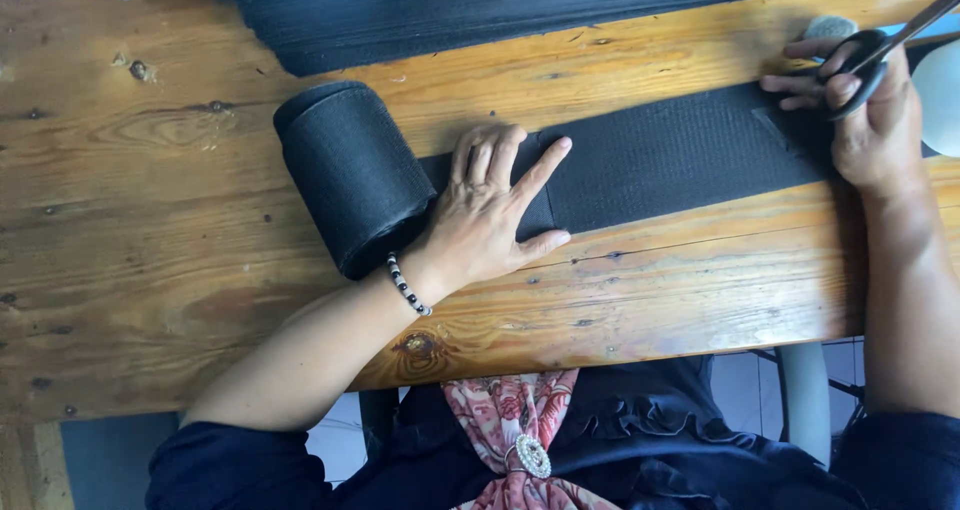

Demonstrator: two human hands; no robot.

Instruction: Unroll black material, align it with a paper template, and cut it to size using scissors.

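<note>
Left hand: our left hand (490,215) lies flat, palm down, on the unrolled black band (670,155), fingers spread and pointing to the far right. It grasps nothing; it only presses the fabric onto the table.

Right hand: our right hand (868,120) sits at the far right of the scene, fingers threaded through the black handles of the scissors (880,48) and closed around them. The metal blades run off towards the top right corner, so we cannot tell whether they stand apart or together.

Black band: a wide strip of dark textured fabric, stretched from the roll out to the right, lying flat between our two hands. Its right end passes under our right hand.

Roll: the black roll (350,175) rests on its side just left of our left hand, touching the wrist area, with the band feeding out of it.

Bracelet: a black and white beaded bracelet (407,285) circles our left wrist, near the roll's near end.

Table: a worn wooden table (150,220) with knots and long grain carries everything.

Stack: a pile of dark ribbed fabric (480,5) lies along the far edge, well apart from our hands.

White object: a pale rounded object (940,95) shows at the right edge, just beside our right hand.

Clothing: a pink patterned scarf (510,420) with a round brooch (532,457) hangs at the near edge.
</note>
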